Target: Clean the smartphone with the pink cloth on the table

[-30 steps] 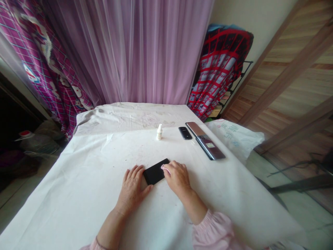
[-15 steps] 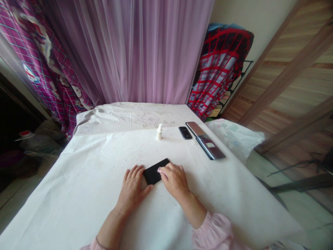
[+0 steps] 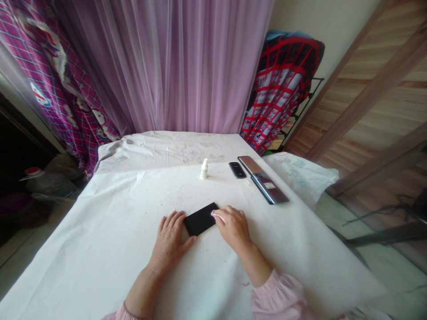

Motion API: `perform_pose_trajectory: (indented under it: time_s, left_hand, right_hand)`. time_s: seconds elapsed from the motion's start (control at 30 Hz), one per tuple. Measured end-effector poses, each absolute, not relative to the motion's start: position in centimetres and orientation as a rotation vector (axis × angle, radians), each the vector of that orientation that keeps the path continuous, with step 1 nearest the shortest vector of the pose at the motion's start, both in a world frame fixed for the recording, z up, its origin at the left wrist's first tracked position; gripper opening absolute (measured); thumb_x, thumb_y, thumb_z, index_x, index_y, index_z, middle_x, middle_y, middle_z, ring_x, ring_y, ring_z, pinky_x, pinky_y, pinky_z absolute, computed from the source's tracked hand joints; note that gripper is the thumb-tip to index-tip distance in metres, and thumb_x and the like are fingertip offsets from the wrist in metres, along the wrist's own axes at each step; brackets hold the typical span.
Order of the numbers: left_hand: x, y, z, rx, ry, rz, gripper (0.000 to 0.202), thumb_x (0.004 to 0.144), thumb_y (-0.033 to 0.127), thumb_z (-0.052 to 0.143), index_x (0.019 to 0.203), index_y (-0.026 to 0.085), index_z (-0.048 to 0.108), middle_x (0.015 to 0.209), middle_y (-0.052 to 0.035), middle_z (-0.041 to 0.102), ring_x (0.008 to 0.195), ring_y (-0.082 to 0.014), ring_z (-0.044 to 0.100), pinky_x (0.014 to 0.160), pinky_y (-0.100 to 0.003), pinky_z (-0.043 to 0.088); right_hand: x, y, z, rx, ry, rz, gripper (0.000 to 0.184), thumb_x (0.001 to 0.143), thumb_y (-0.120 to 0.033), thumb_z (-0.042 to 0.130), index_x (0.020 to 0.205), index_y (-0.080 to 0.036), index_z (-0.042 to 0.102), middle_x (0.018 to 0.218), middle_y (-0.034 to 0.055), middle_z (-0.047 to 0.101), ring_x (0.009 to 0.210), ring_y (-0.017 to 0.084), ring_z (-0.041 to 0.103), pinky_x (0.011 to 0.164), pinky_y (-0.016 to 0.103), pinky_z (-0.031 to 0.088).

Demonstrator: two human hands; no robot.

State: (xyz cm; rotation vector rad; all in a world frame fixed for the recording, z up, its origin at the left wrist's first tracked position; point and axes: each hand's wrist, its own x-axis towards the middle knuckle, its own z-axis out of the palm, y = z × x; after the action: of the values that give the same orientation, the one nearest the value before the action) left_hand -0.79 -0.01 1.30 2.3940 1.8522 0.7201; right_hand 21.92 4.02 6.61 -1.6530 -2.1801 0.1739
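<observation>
A black phone (image 3: 200, 219) lies flat on the white-covered table (image 3: 110, 231) in front of me. My left hand (image 3: 171, 241) lies flat beside its left end, fingers apart, thumb against the near edge. My right hand (image 3: 234, 226) is closed on a small pink cloth (image 3: 216, 214) and presses it on the phone's right end.
Further back stand a small white bottle (image 3: 204, 169), a small dark phone (image 3: 237, 170) and two larger phones (image 3: 263, 180) end to end. A white bag (image 3: 302, 175) hangs off the table's right edge. Purple curtains are behind the table; wooden flooring is at right.
My right hand slid the pink cloth leftward over the phone, then back to its right end. My left hand and the phone stayed put.
</observation>
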Motion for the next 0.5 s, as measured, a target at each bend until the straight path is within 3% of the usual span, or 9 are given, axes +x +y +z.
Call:
perform_pose_trajectory:
  time_s: [0.5]
  left_hand:
    - [-0.75, 0.06, 1.34, 2.375, 1.839, 0.721, 0.057, 0.083, 0.050, 0.062, 0.129, 0.020, 0.051, 0.137, -0.0138, 0.057, 0.131, -0.0340, 0.047, 0.110, -0.057, 0.032]
  right_hand:
    - [22.99, 4.13, 6.77, -1.729, -2.164, 0.140, 0.018, 0.092, -0.022, 0.058, 0.099, -0.028, 0.074, 0.093, 0.0036, 0.070, 0.087, 0.017, 0.063, 0.076, 0.029, 0.034]
